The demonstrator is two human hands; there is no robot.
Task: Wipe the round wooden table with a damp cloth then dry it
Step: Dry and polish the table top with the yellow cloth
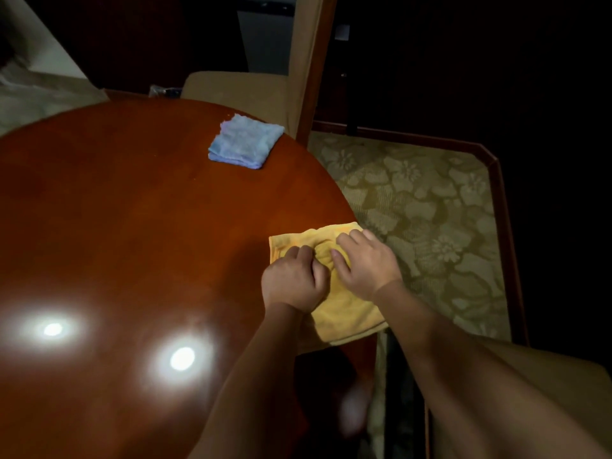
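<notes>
A yellow cloth (pixel 347 309) lies on the round wooden table (pixel 132 226) at its right edge, partly hanging over the rim. My left hand (pixel 294 283) is curled and grips a bunched fold near the cloth's middle. My right hand (pixel 367 263) lies on the cloth beside it, fingers bent and gathering the fabric. A folded blue cloth (pixel 245 142) rests on the table's far right side, apart from both hands.
A beige chair (pixel 238 87) stands behind the table's far edge. Patterned carpet (pixel 424 207) covers the floor to the right, bordered by a dark wooden skirting (pixel 503 233). Two bright lamp reflections (pixel 182 358) shine on the near tabletop.
</notes>
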